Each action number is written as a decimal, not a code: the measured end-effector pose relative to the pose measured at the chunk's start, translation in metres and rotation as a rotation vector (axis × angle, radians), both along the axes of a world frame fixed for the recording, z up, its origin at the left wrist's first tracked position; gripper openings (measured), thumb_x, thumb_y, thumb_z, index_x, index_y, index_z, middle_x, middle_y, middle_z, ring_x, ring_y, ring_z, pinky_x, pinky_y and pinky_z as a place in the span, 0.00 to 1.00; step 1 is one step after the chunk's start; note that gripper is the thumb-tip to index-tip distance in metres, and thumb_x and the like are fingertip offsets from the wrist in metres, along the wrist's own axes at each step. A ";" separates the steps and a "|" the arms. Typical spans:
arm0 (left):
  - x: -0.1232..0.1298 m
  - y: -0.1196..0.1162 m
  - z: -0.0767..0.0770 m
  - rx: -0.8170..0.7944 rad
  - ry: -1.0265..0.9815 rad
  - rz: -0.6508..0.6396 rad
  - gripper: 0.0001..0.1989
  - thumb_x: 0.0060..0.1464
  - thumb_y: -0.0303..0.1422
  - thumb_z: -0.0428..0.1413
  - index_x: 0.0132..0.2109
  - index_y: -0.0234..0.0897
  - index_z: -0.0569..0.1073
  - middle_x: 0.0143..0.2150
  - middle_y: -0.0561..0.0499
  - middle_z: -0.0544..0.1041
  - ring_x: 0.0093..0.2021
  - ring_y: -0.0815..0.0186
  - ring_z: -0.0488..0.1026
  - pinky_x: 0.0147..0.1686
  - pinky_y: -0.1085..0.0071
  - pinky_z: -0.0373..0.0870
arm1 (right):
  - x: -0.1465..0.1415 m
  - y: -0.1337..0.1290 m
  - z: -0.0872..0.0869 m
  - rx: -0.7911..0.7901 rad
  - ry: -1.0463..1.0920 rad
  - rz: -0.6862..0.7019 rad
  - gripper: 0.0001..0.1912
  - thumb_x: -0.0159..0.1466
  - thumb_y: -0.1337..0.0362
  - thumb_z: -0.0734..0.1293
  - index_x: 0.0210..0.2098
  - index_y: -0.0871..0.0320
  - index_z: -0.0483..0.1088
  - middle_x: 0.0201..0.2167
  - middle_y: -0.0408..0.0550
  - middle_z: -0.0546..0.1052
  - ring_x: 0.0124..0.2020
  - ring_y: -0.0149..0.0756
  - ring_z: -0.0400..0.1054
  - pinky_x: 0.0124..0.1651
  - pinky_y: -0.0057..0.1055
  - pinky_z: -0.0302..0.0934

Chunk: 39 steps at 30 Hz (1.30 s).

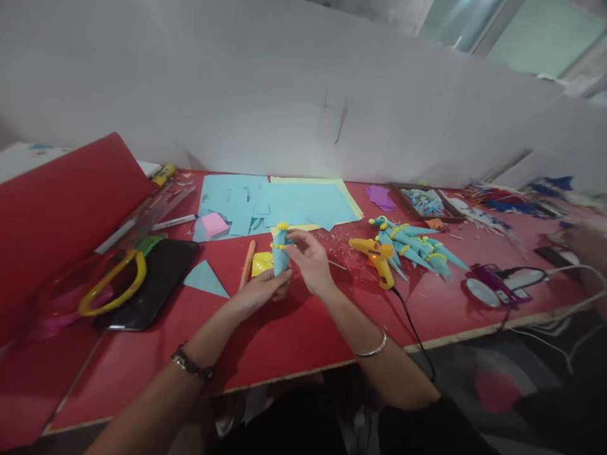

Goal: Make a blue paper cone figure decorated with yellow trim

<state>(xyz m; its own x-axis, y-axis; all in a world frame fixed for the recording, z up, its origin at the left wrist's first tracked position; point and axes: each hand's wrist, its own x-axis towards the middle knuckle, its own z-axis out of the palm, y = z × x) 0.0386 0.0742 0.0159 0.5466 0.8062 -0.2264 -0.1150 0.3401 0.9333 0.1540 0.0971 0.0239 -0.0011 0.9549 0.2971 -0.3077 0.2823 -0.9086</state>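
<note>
A small blue paper cone figure (pixel 281 258) with a yellow band and a yellow ball on top stands upright between my hands. My left hand (pixel 268 287) is closed around its lower end. With thumb and fingers, my right hand (pixel 310 259) pinches at its upper side near the band. Just behind lie a yellow packet (pixel 262 263) and an orange stick (pixel 248 264). To the right rests a yellow glue gun (pixel 378 258), its small light glowing. Beyond it is a pile of similar blue paper cones (pixel 417 246) with yellow trim.
Blue paper sheets (pixel 308 202) lie along the wall, with a pink block (pixel 214 224) on them. A black phone (pixel 152 284) and yellow-handled scissors (pixel 114 284) are at left. A tray of scraps (pixel 450 212) and a purple device with cables (pixel 502 284) are at right.
</note>
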 end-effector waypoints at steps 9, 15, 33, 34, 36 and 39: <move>0.000 0.000 -0.001 0.011 -0.001 0.013 0.19 0.45 0.44 0.54 0.22 0.37 0.54 0.16 0.62 0.49 0.16 0.79 0.46 0.17 0.76 0.43 | 0.000 0.001 0.000 -0.017 -0.011 0.029 0.08 0.49 0.63 0.67 0.30 0.56 0.67 0.41 0.44 0.67 0.39 0.30 0.64 0.39 0.27 0.62; -0.002 0.000 -0.001 -0.001 -0.010 0.010 0.21 0.43 0.46 0.55 0.22 0.37 0.54 0.16 0.62 0.49 0.17 0.79 0.45 0.17 0.77 0.42 | 0.001 0.000 0.000 -0.006 -0.037 0.023 0.07 0.50 0.61 0.66 0.29 0.55 0.67 0.41 0.44 0.67 0.39 0.31 0.64 0.34 0.26 0.63; -0.005 0.005 -0.001 0.190 0.216 0.150 0.20 0.43 0.47 0.52 0.20 0.37 0.56 0.14 0.60 0.53 0.16 0.77 0.48 0.17 0.76 0.43 | 0.009 0.007 -0.004 0.137 -0.236 -0.070 0.06 0.53 0.60 0.65 0.27 0.56 0.67 0.39 0.47 0.63 0.41 0.33 0.63 0.44 0.33 0.64; -0.005 0.005 -0.001 0.204 0.246 0.156 0.20 0.44 0.47 0.52 0.20 0.36 0.56 0.14 0.60 0.53 0.16 0.77 0.49 0.17 0.76 0.44 | 0.009 0.007 -0.004 0.132 -0.233 -0.061 0.07 0.53 0.60 0.65 0.27 0.56 0.67 0.39 0.47 0.63 0.41 0.33 0.63 0.43 0.32 0.64; -0.006 0.005 0.000 0.216 0.288 0.153 0.20 0.44 0.48 0.51 0.19 0.36 0.56 0.14 0.60 0.54 0.16 0.77 0.49 0.17 0.75 0.44 | 0.009 0.008 -0.004 0.126 -0.224 -0.045 0.07 0.53 0.60 0.65 0.27 0.56 0.67 0.39 0.47 0.63 0.40 0.33 0.63 0.41 0.32 0.65; -0.006 0.005 0.002 0.217 0.297 0.148 0.21 0.43 0.49 0.51 0.19 0.37 0.55 0.14 0.60 0.53 0.16 0.77 0.48 0.17 0.75 0.43 | 0.009 0.007 -0.003 0.132 -0.214 -0.036 0.06 0.53 0.61 0.65 0.26 0.56 0.67 0.39 0.46 0.63 0.41 0.33 0.63 0.43 0.33 0.64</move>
<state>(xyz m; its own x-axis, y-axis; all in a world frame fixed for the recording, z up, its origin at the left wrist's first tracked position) 0.0322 0.0790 0.0175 0.3578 0.9177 -0.1724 0.1377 0.1308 0.9818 0.1633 0.1045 0.0208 -0.0444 0.9085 0.4155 -0.0998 0.4098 -0.9067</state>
